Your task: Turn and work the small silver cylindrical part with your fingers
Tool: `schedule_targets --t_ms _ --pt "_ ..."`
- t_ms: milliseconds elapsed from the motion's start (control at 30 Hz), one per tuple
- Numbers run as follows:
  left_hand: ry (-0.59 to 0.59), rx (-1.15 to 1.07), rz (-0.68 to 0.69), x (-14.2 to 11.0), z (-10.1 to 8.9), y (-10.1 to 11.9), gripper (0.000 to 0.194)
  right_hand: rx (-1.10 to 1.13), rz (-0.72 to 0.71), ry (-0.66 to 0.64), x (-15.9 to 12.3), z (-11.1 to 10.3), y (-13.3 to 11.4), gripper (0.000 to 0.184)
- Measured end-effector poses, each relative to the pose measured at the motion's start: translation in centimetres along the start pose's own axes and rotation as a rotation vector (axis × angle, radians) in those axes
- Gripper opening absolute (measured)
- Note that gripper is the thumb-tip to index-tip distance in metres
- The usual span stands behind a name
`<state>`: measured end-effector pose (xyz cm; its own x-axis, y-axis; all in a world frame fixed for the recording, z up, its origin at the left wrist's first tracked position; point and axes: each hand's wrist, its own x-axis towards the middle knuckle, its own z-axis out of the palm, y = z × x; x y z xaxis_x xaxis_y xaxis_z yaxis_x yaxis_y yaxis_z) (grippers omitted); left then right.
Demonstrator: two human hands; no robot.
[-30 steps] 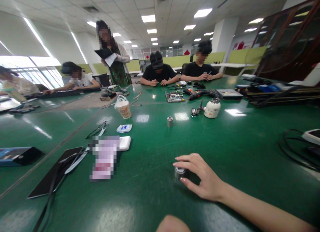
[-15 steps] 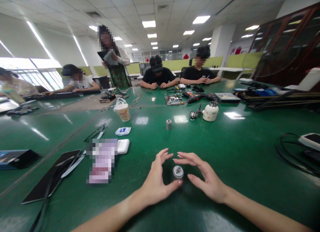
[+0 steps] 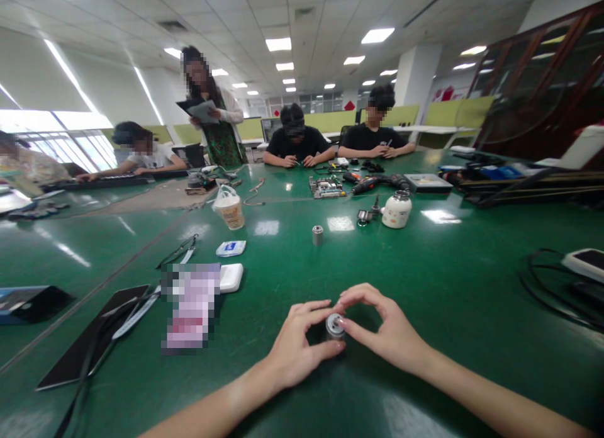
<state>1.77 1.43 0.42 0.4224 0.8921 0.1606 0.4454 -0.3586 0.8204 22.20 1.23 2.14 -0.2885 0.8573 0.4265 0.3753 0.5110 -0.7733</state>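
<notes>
A small metal cylinder [image 3: 335,326] stands upright on the green table, its pale round top with a short dark stub facing up. My left hand [image 3: 297,347] is wrapped round its left side, fingers behind and thumb in front. On the other side, my right hand [image 3: 391,331] curls in with thumb and forefinger closed at the top of the cylinder. The fingertips partly hide what they pinch there. A second metal cylinder [image 3: 318,235] stands farther off, straight ahead and out of reach of both hands.
To the left lie a purple packet [image 3: 193,312], a white case [image 3: 231,278], a dark tablet [image 3: 94,337] with a strap and a small sachet [image 3: 231,248]. Beyond are a cup [image 3: 229,211], a white jar [image 3: 397,209], a circuit board [image 3: 327,187] and a power drill [image 3: 364,185]. Several people are across the table.
My left fingers have closed in on the cylinder. My right hand has moved left, bringing its thumb and forefinger onto the top. The cylinder has stayed in place.
</notes>
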Motion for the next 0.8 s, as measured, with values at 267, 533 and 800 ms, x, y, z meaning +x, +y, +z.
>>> schedule_targets --t_ms 267,533,800 --pt "-0.017 0.014 0.02 0.0 0.0 0.0 0.047 0.053 0.052 0.084 0.6 -0.1 -0.3 0.02" --pt "-0.031 0.038 0.03 -0.2 -0.1 0.3 0.043 -0.219 0.07 0.073 2.1 -3.1 5.5 0.011" --pt "-0.042 0.06 0.067 -0.2 0.0 0.2 0.044 -0.17 0.099 0.023 1.9 -2.8 6.8 0.011"
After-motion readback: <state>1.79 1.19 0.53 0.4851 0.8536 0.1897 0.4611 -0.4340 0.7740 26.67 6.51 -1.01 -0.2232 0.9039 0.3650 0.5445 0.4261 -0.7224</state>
